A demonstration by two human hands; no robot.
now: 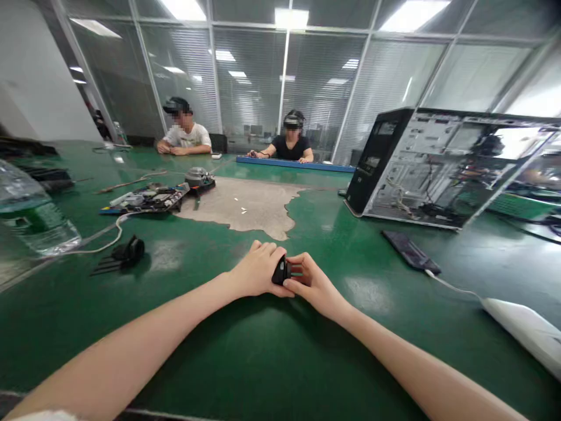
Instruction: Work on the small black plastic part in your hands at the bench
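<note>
A small black device (279, 272) with a rounded part on its right side is held low over the green table; its exact kind is unclear. My left hand (258, 270) wraps round it from the left, hiding much of its body. At its right end, the fingertips and thumb of my right hand (314, 285) close on the rounded part. To the left on the tabletop lies a coiled black strap (127, 251), apart from both hands.
An opened computer case (380, 169) stands at right, near a dark pouch (409, 250) and a white cabled object (521, 327). A circuit board (151, 197) and plastic bottle (37, 219) are at left. Two people sit across the table, one behind a blue bar (293, 164).
</note>
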